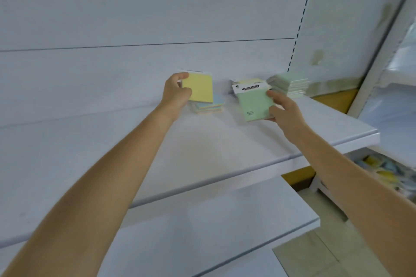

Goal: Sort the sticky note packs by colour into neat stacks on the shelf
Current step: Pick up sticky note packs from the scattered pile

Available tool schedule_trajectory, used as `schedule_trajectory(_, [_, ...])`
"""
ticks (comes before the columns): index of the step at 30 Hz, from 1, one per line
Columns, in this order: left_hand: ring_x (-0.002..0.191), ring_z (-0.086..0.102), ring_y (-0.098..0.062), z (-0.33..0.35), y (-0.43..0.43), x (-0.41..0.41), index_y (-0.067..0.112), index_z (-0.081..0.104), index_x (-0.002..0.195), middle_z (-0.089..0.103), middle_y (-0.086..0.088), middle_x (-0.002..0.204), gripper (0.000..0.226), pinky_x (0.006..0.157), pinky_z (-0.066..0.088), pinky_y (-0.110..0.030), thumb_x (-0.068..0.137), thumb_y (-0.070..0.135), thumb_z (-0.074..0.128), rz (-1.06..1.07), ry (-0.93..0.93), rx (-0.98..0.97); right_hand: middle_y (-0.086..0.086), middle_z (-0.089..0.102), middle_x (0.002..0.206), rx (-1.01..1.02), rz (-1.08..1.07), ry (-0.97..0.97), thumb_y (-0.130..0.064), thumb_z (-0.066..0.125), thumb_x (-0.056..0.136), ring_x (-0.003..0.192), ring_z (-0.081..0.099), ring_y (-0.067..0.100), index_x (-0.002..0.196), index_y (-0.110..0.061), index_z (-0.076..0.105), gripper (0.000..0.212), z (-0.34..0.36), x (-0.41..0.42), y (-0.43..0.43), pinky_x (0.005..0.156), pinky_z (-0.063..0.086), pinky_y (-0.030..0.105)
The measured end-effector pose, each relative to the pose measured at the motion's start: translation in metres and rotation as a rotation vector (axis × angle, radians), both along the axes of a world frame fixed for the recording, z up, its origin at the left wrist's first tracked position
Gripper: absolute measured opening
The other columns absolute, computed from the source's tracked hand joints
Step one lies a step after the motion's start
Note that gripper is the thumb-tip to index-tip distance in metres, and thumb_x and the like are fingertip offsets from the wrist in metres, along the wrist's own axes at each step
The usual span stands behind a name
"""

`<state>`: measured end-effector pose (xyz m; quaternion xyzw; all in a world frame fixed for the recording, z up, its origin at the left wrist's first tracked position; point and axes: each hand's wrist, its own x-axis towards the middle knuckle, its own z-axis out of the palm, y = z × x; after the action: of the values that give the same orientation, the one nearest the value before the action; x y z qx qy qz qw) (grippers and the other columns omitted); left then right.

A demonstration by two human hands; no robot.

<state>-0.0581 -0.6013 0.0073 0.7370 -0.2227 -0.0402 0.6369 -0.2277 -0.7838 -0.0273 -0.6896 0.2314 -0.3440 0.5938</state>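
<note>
The yellow pack [201, 88] is held up off the shelf [225, 141] in the left hand [175, 94], thumb across its near face and fingers behind, so the grip is closed on the pack's left edge. The green pack [254, 103], its white header card reading "STICKY NOTE", sits in the right hand [284, 111], pinched along its right edge and tilted, also clear of the shelf surface.

Directly below the yellow pack lies a small mixed pile [208, 105] — blue on top, with other pale colours showing at its edges. Behind the green pack, a pale yellow pack [246, 80] lies near the back panel [157, 18], and to the right of it a green stack [289, 84] stands close to the slotted upright [299, 27].

Both packs are held by one edge only, so either could swing or slip if the hand moves fast. The likelier fault, I judge, is in the placing: the green stack looks slightly uneven, and setting another pack on it off-centre could push the top ones askew or tip them. Dropping the yellow pack onto the mixed pile beneath it would undo the sorting — it seems to belong with the pale yellow pack instead.
</note>
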Motion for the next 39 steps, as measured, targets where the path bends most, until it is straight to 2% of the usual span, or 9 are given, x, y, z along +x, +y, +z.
schedule_trajectory(5, [0.084,0.047,-0.021,0.003,-0.067,0.004,0.014,0.051,0.124,0.045,-0.002,0.085,0.050,0.076,0.044,-0.030,0.079,-0.008,0.047,-0.082,0.002,0.010,0.007,0.047,0.125,-0.020,-0.106,-0.044,0.012,0.033,0.086,0.103,0.050,0.021,0.131,-0.006,0.046,0.050,0.002,-0.001,-0.055,0.064,0.056,0.016])
schedule_trajectory(11, [0.070,0.045,-0.012,0.010,-0.135,0.002,0.011,0.052,0.125,0.039,0.005,0.074,0.048,0.060,0.038,-0.018,0.080,-0.005,0.054,-0.151,-0.035,0.023,0.005,0.045,0.119,-0.037,-0.231,-0.078,0.009,0.034,0.086,0.107,0.050,0.022,0.130,-0.008,0.047,0.049,0.016,-0.008,-0.115,0.084,0.051,0.033])
schedule_trajectory(17, [0.088,0.049,-0.019,0.012,-0.183,0.005,0.011,0.051,0.127,0.043,0.004,0.079,0.048,0.080,0.042,-0.025,0.082,0.000,0.060,-0.155,-0.023,0.022,0.004,0.048,0.122,-0.115,-0.251,-0.091,0.003,0.035,0.087,0.105,0.050,0.019,0.130,-0.013,0.048,0.048,0.032,0.003,-0.169,0.093,0.047,0.033])
schedule_trajectory(20, [0.091,0.049,-0.017,0.006,-0.200,0.003,0.008,0.051,0.127,0.047,-0.005,0.097,0.046,0.079,0.045,-0.025,0.083,0.001,0.061,-0.116,-0.044,0.037,0.001,0.048,0.118,-0.113,-0.242,-0.133,0.003,0.035,0.088,0.102,0.052,0.016,0.129,-0.013,0.049,0.046,0.040,0.012,-0.197,0.086,0.052,0.029])
schedule_trajectory(24, [0.098,0.055,-0.025,0.001,-0.216,0.003,0.010,0.052,0.127,0.049,-0.011,0.104,0.047,0.098,0.045,-0.033,0.081,0.004,0.062,-0.003,-0.021,0.124,0.004,0.048,0.121,-0.080,-0.199,-0.159,0.002,0.035,0.088,0.106,0.050,0.017,0.128,-0.013,0.049,0.046,0.053,0.021,-0.235,0.070,0.053,0.018])
schedule_trajectory(28, [0.114,0.057,-0.030,-0.004,-0.225,-0.001,0.014,0.053,0.125,0.055,-0.015,0.128,0.040,0.102,0.042,-0.034,0.085,0.012,0.054,0.086,-0.067,0.355,0.003,0.049,0.118,-0.047,-0.131,-0.135,0.002,0.036,0.088,0.103,0.049,0.017,0.128,-0.012,0.050,0.045,0.054,0.032,-0.261,0.067,0.050,0.018])
schedule_trajectory(32, [0.122,0.052,-0.030,-0.014,-0.230,-0.007,0.017,0.052,0.128,0.052,-0.013,0.135,0.039,0.107,0.038,-0.036,0.090,0.016,0.043,0.063,-0.123,0.518,0.015,0.052,0.132,-0.098,-0.052,-0.016,0.003,0.036,0.089,0.099,0.048,0.014,0.129,-0.007,0.050,0.043,0.042,0.039,-0.272,0.088,0.049,0.034])
schedule_trajectory(34, [0.130,0.044,-0.026,-0.016,-0.231,-0.006,0.019,0.052,0.130,0.049,-0.008,0.141,0.040,0.111,0.032,-0.035,0.091,0.024,0.042,0.077,-0.163,0.554,0.018,0.051,0.135,-0.195,-0.027,0.054,0.000,0.036,0.090,0.097,0.048,0.016,0.128,-0.006,0.051,0.041,0.040,0.042,-0.272,0.087,0.043,0.031])
schedule_trajectory(39, [0.131,0.036,-0.033,-0.027,-0.234,-0.025,0.017,0.054,0.126,0.046,-0.014,0.138,0.041,0.107,0.033,-0.041,0.091,0.035,0.042,0.322,-0.451,0.609,0.014,0.051,0.134,-0.461,-0.027,0.308,-0.011,0.034,0.092,0.128,0.039,0.029,0.135,-0.011,0.044,0.044,0.035,0.045,-0.277,0.095,0.037,0.031])
